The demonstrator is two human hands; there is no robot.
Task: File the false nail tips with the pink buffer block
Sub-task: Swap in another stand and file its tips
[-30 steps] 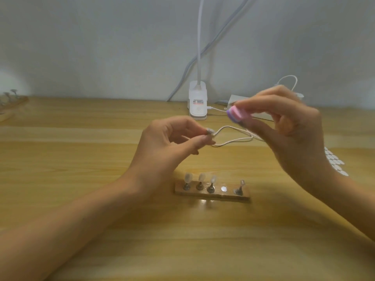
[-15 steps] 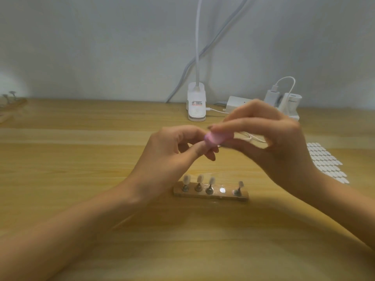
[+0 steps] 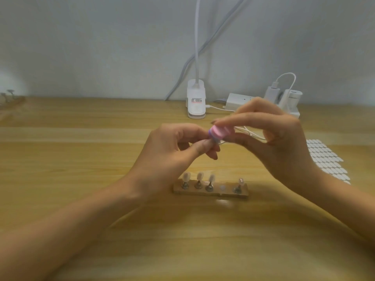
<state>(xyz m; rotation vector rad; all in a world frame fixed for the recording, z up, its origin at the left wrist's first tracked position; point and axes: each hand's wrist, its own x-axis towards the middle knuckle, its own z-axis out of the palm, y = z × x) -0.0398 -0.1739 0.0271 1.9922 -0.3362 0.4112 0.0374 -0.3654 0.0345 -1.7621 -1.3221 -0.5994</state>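
My right hand [image 3: 280, 142] pinches the pink buffer block [image 3: 220, 132] between thumb and fingers above the table's middle. My left hand [image 3: 172, 153] pinches a small false nail tip stand between thumb and forefinger, right against the block's left end; the tip itself is hidden behind the block and fingers. Below the hands a wooden holder strip [image 3: 211, 192] lies on the table. Three nail tips [image 3: 199, 176] stand on its left pegs, one nail tip [image 3: 241, 181] on its right peg, and one magnet spot [image 3: 222, 188] between them is bare.
A white clip lamp base [image 3: 196, 102] stands at the back with its cable running right. White chargers and a plug strip [image 3: 284, 98] sit at the back right. A sheet of white adhesive tabs [image 3: 326, 159] lies at the right. A second nail stand [image 3: 10, 96] is far left.
My right hand came down and left with the buffer block until it met the nail tip held by my left hand. The block has since shifted slightly against the tip.
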